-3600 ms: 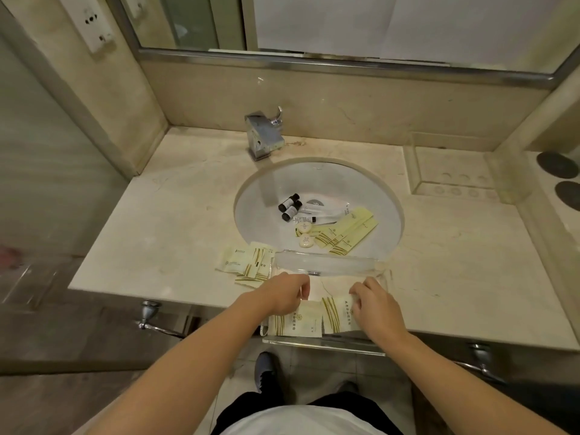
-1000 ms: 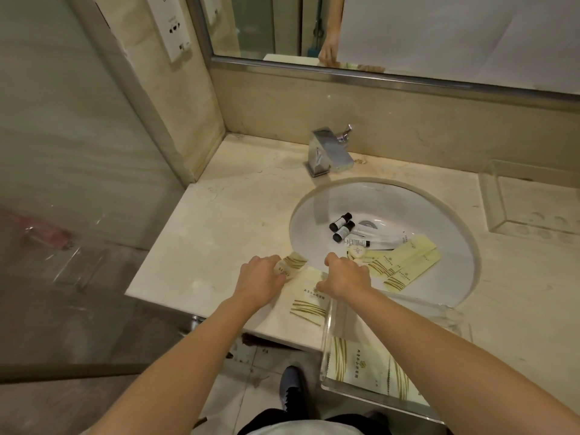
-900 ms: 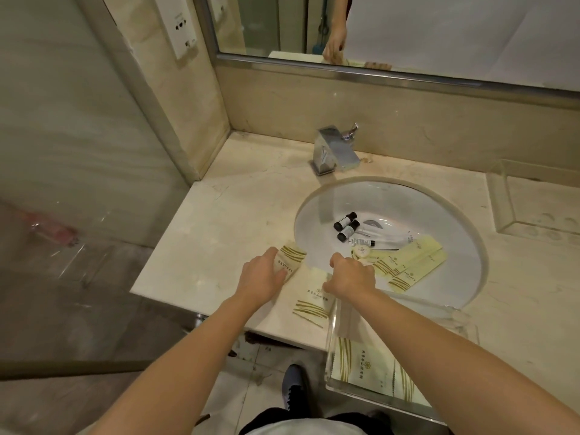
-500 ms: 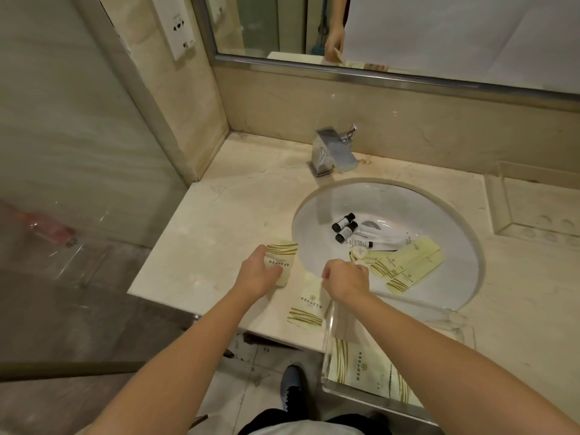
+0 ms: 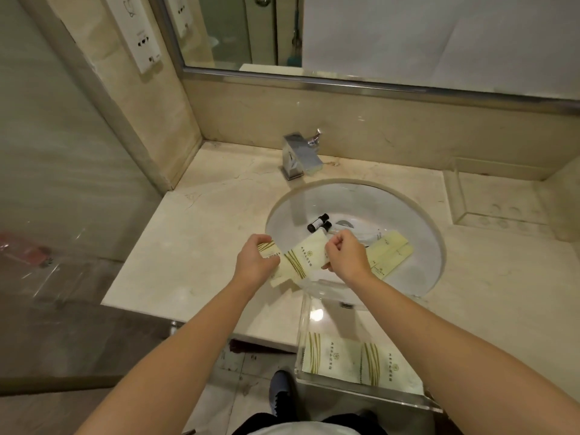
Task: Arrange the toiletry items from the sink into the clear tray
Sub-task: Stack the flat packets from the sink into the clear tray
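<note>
My left hand (image 5: 255,262) grips a small cream sachet with gold stripes (image 5: 270,250) above the counter's front left part. My right hand (image 5: 345,257) pinches the right end of a larger cream sachet (image 5: 303,257), lifted over the sink's near rim. The clear tray (image 5: 303,334) overhangs the counter's front edge and holds two flat cream sachets (image 5: 351,361). In the white sink (image 5: 417,277) lie two small black-capped bottles (image 5: 318,222), several long yellow packets (image 5: 389,251) and clear-wrapped items partly hidden behind my right hand.
A chrome faucet (image 5: 298,158) stands behind the basin. A second clear tray (image 5: 496,199) sits at the back right of the marble counter (image 5: 201,246). A mirror and a wall socket panel (image 5: 141,36) are above. A glass partition is at left.
Both hands have lifted sachets off the counter beside the tray and raised them toward the sink's rim. The camera view shifted slightly.
</note>
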Tool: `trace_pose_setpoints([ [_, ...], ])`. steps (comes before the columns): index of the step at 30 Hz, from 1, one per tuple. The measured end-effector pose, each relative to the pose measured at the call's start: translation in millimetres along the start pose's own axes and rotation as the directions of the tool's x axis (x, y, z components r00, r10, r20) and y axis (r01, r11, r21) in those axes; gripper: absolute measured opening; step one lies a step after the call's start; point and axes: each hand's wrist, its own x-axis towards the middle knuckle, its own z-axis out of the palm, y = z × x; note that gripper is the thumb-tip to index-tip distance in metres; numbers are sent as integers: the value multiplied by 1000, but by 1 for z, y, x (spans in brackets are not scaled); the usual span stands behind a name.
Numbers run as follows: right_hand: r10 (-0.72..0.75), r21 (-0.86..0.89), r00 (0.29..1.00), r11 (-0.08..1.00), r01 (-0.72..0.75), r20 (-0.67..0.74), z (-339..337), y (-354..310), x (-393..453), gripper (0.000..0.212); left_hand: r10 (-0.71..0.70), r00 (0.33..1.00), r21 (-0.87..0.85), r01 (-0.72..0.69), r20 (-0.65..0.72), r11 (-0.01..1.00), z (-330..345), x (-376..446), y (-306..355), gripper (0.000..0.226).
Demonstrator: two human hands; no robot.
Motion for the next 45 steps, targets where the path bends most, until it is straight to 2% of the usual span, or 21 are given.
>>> trace_pose_setpoints([
  [3, 28, 79, 999, 997, -25, -38, -25, 13, -6, 15, 8, 1000, -27, -8, -20, 1000, 17, -6, 9, 22],
  [6, 60, 132, 994, 990, -47, -96, -49, 31, -9, 20, 21, 1000, -21, -20, 16, 1000, 30, -14, 19, 12],
  [9, 114, 187, 990, 978, -96, -88, -70, 45, -15, 41, 83, 995, -2, -83, 55, 997, 44, -24, 26, 10],
  [12, 117, 173, 992, 979, -107, -47, -87, 54, -26, 64, 144, 985, 57, -150, 97, 987, 56, -33, 32, 20],
  [15, 124, 112, 992, 986, -123, 0, -99, 64, -36, 60, 111, 969, 120, -140, 222, 983, 67, -39, 34, 30],
  [19, 145, 13, 985, 989, -147, 89, -109, 81, -46, 52, 17, 908, 277, -145, 418, 950, 79, -46, 27, 32],
  [25, 164, -43, 974, 986, -159, 159, -115, 102, -63, 37, -57, 882, 321, -110, 468, 941, 80, -55, 14, 20],
  [30, 149, -211, 971, 971, -109, 185, -117, 125, -75, 24, -120, 856, 378, -93, 504, 921, 69, -58, 5, 19],
  [36, 186, -493, 969, 866, -85, 159, -107, 124, -80, 29, -155, 817, 557, -227, 556, 799, 70, -67, -3, 22],
  [40, 268, -590, 950, 797, -126, 160, -105, 121, -78, 38, -133, 792, 621, -350, 596, 702, 73, -69, -2, 24],
  [45, 290, -696, 927, 717, -46, 237, -105, 121, -79, 46, -74, 769, 675, -506, 635, 537, 84, -74, -3, 39],
])
